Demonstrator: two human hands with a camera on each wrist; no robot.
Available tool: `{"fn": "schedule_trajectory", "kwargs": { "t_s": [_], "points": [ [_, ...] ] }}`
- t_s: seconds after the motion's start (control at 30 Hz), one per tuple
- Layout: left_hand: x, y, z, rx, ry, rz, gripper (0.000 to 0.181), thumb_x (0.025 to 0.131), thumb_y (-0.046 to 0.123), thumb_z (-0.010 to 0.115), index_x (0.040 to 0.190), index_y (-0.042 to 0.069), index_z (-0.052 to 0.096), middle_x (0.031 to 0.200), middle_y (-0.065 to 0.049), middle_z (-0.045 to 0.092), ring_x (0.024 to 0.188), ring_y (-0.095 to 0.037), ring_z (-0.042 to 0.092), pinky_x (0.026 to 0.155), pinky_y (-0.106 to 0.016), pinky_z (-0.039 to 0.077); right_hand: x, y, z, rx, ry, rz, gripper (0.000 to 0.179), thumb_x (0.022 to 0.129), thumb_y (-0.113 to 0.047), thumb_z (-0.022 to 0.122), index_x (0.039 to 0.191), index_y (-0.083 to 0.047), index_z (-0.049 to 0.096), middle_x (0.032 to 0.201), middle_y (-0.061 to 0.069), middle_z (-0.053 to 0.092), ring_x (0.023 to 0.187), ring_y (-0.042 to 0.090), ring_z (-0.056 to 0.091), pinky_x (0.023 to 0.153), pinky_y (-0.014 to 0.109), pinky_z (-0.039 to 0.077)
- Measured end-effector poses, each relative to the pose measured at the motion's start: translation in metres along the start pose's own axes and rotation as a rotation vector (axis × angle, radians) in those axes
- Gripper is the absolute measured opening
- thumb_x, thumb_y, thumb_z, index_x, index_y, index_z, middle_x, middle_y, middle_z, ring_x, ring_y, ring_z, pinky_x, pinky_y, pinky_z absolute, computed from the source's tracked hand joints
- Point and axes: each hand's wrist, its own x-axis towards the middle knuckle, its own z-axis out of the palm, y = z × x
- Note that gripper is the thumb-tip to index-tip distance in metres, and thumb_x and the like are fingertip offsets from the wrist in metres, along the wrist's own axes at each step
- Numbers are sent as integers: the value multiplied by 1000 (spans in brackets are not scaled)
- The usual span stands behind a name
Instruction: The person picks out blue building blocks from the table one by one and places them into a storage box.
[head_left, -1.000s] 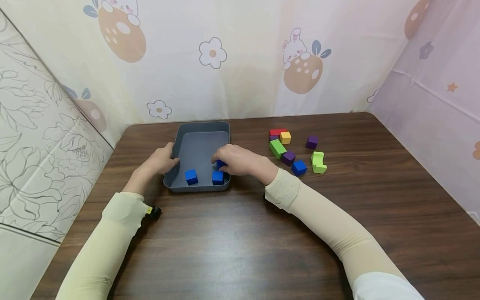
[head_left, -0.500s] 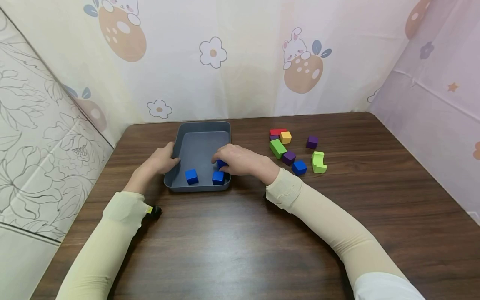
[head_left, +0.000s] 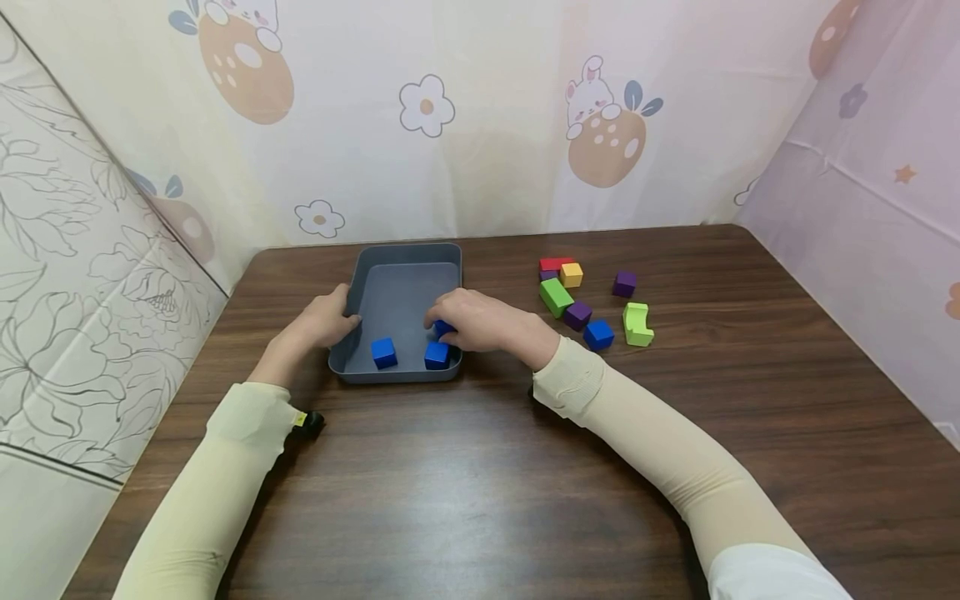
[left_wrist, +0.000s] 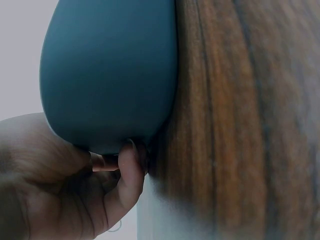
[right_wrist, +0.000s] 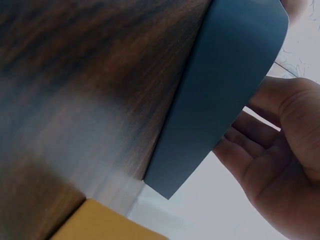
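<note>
A dark grey tray (head_left: 408,287) lies on the table, left of the middle in the head view. On its left wall my left hand (head_left: 321,321) holds on, thumb over the rim; the left wrist view has curled fingers (left_wrist: 131,175) against the outside. Over the right wall reaches my right hand (head_left: 480,321), pinching a blue block (head_left: 443,328) inside the tray, partly hidden by the fingers. Two more blue blocks are in the tray: one near the front right corner (head_left: 437,356), the other left of it (head_left: 384,352). In the right wrist view the tray wall hides the right fingertips.
Right of the tray several loose blocks lie on the wooden table (head_left: 420,483): red (head_left: 556,263), yellow (head_left: 572,275), green (head_left: 556,297), purple (head_left: 577,315), another purple (head_left: 625,284), blue (head_left: 599,335) and a notched lime block (head_left: 637,325). A curtain (head_left: 495,167) hangs behind.
</note>
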Motion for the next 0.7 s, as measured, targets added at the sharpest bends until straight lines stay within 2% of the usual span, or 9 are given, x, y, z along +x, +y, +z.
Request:
{"fn": "schedule_trajectory", "kwargs": {
  "t_s": [0.23, 0.57, 0.7],
  "points": [
    [0, -1, 0, -23, -11, -7, 68, 111, 15, 51, 163, -11, 14, 151, -43, 43, 114, -45, 67, 82, -47, 63, 0, 1, 1, 3, 2, -3, 27, 99, -9, 76, 125, -3, 75, 120, 11, 74, 109, 22, 69, 100, 36, 58],
    [1, -2, 1, -33, -7, 0, 67, 111, 15, 50, 163, -9, 15, 151, -42, 44, 115, -44, 66, 85, -49, 61, 0, -1, 2, -5, -25, 19, 25, 101, -13, 74, 125, -4, 76, 123, 11, 73, 110, 23, 68, 101, 37, 58],
    [2, -3, 2, -32, -8, 5, 67, 111, 15, 50, 163, -10, 15, 151, -42, 44, 113, -43, 66, 83, -47, 62, 0, -2, 3, -8, -31, 31, 25, 102, -15, 73, 125, -5, 76, 123, 10, 73, 110, 22, 68, 101, 37, 58]
  ]
}}
